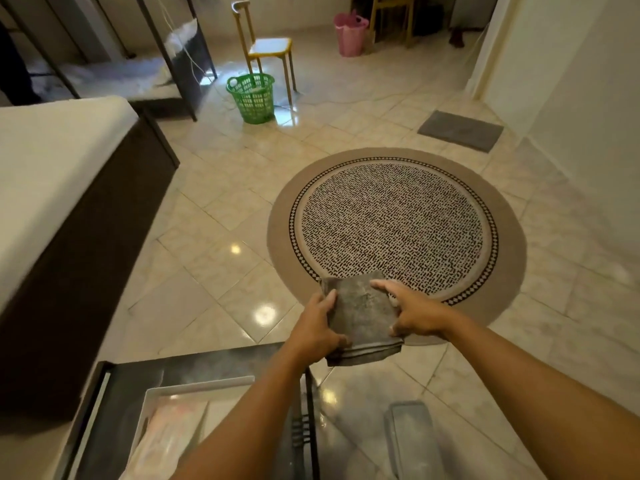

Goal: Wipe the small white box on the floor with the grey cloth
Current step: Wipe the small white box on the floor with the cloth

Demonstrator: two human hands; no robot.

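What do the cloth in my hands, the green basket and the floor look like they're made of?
Cloth: soft, matte grey fabric, probably microfibre; folded layers show at its edge.
Basket: glossy moulded plastic, with lattice holes.
Floor: polished tile, ceramic or marble; grout lines and lamp reflections.

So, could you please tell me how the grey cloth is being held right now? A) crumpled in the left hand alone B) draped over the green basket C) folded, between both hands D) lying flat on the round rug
C: the grey cloth is folded, with the left hand and the right hand on its two sides.
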